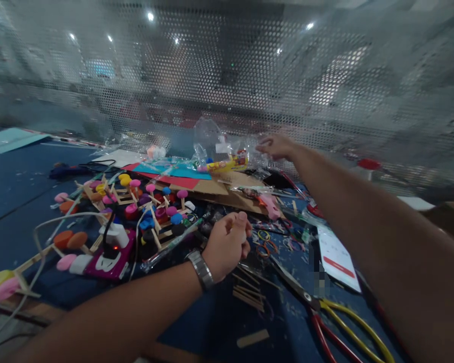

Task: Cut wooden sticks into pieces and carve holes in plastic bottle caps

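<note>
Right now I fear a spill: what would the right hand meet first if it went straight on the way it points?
Most likely the heap of clear plastic bags just beyond the fingertips of the right hand. Blur leaves the gap between them unclear.

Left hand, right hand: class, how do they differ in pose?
The left hand is curled into a fist near the rubber bands; the right hand stretches far out toward the clear plastic bags. The left wrist wears a watch; the right wrist is bare. Both hover over the blue table.
</note>
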Action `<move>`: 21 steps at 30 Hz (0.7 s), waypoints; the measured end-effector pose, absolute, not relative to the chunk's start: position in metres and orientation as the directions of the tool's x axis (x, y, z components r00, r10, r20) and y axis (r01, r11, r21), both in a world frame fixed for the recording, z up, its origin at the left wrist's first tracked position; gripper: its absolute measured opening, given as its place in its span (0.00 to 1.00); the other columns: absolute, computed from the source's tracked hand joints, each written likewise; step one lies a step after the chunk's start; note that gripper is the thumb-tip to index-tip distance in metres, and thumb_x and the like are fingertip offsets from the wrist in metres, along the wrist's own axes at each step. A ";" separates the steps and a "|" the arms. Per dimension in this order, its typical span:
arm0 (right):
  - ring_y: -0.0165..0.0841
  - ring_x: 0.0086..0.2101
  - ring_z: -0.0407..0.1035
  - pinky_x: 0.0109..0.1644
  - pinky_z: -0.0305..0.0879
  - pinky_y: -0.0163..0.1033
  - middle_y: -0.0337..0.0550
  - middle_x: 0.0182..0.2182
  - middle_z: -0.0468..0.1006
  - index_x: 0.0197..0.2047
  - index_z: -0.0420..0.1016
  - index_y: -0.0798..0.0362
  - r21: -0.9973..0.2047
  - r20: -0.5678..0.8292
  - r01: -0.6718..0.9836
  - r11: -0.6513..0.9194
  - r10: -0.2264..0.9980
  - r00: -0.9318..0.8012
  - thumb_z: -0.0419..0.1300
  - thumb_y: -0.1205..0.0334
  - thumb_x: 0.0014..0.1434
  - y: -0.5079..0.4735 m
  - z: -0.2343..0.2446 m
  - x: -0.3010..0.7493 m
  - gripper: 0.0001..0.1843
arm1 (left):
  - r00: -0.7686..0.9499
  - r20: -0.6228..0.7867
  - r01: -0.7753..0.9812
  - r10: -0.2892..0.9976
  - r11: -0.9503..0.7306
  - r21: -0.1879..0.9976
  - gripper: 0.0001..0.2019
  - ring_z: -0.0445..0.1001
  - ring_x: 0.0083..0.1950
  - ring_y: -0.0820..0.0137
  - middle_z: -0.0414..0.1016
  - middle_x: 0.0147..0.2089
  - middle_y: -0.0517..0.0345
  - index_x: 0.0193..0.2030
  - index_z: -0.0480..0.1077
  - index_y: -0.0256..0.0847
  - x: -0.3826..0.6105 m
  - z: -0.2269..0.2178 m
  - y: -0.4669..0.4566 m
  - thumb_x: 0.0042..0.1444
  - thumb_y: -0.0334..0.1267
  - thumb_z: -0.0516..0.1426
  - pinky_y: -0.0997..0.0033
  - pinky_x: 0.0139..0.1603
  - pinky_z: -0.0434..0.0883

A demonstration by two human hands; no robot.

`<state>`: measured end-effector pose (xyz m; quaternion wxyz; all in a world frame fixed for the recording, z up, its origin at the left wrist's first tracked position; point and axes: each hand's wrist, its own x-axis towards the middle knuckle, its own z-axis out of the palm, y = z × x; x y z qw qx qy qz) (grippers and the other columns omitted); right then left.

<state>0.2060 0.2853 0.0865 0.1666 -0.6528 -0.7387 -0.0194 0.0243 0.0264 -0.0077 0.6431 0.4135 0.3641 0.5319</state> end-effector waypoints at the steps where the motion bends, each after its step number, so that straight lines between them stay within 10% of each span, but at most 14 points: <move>1: 0.37 0.47 0.74 0.49 0.74 0.46 0.48 0.53 0.76 0.54 0.74 0.52 -0.180 0.276 0.973 0.146 0.957 -0.093 0.60 0.55 0.67 0.282 0.084 0.206 0.15 | 0.171 -0.028 -0.381 0.985 0.092 0.920 0.29 0.59 0.14 0.85 0.63 0.27 0.67 0.29 0.63 0.39 0.025 -0.008 0.026 0.49 0.67 0.60 0.81 0.14 0.52; 7: 0.43 0.61 0.63 0.65 0.61 0.56 0.51 0.62 0.68 0.60 0.70 0.52 -0.053 0.480 0.930 0.364 0.826 -0.296 0.55 0.58 0.70 0.260 0.084 0.160 0.17 | 0.176 -0.025 -0.360 0.984 0.088 0.929 0.30 0.58 0.14 0.84 0.63 0.26 0.67 0.29 0.63 0.39 0.028 -0.013 0.027 0.49 0.69 0.59 0.80 0.14 0.52; 11: 0.43 0.59 0.66 0.62 0.64 0.57 0.48 0.59 0.72 0.57 0.73 0.53 0.036 0.343 0.797 0.603 0.742 -0.576 0.59 0.58 0.68 0.260 0.074 0.102 0.16 | 0.170 -0.025 -0.353 0.985 0.085 0.932 0.32 0.57 0.14 0.84 0.62 0.26 0.67 0.28 0.63 0.39 0.027 -0.012 0.027 0.47 0.71 0.58 0.79 0.14 0.51; 21: 0.41 0.49 0.73 0.52 0.73 0.51 0.49 0.55 0.74 0.57 0.72 0.54 -0.007 0.095 0.828 0.561 0.824 -0.558 0.61 0.55 0.67 0.299 0.033 0.065 0.18 | 0.194 -0.034 -0.359 0.980 0.104 0.928 0.30 0.56 0.15 0.81 0.57 0.21 0.70 0.28 0.61 0.41 0.026 -0.013 0.028 0.51 0.70 0.56 0.77 0.15 0.53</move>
